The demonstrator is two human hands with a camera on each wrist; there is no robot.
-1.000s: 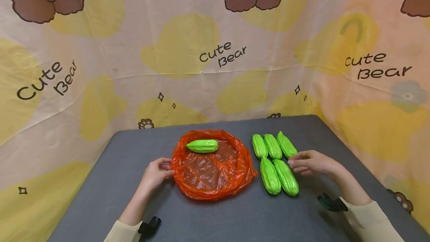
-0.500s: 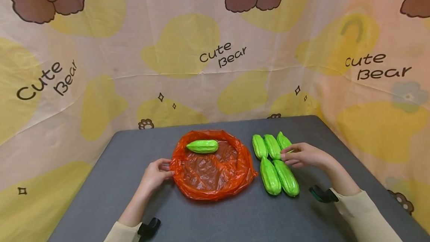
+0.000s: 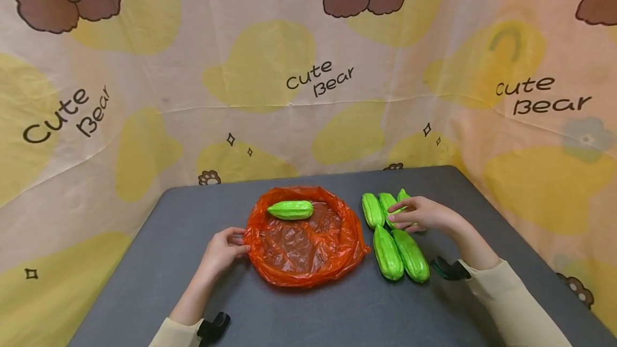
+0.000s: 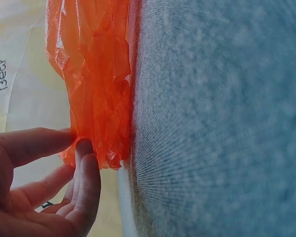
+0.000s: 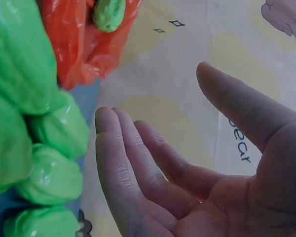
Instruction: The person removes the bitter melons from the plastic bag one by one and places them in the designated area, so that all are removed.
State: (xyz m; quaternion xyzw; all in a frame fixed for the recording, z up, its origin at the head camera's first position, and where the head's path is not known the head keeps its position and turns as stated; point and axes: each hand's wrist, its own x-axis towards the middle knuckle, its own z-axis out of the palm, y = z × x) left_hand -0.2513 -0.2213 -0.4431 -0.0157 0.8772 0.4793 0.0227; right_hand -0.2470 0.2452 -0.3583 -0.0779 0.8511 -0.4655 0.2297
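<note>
A red plastic bag (image 3: 308, 278) lies spread out on the dark grey table, its rim rolled into a ring. Inside it, toward the back, is a light green ridged gourd (image 3: 291, 210). My left hand (image 3: 223, 250) pinches the bag's left rim between thumb and fingers, seen closely in the left wrist view. To the right of the bag, several similar green gourds (image 3: 388, 253) lie in two rows. My right hand (image 3: 426, 213) hovers over the back row with fingers apart and nothing in it, partly hiding the rearmost right gourd (image 3: 403, 194).
The grey table (image 3: 308, 320) ends against a yellow and cream printed cloth (image 3: 270, 68) at the back and sides. Each wrist wears a black band; the left band (image 3: 214, 328) sits low, close to the table.
My right hand has moved left and slightly back, from the right side of the gourds to above the back row. My left hand, the bag and the gourds stay as they were.
</note>
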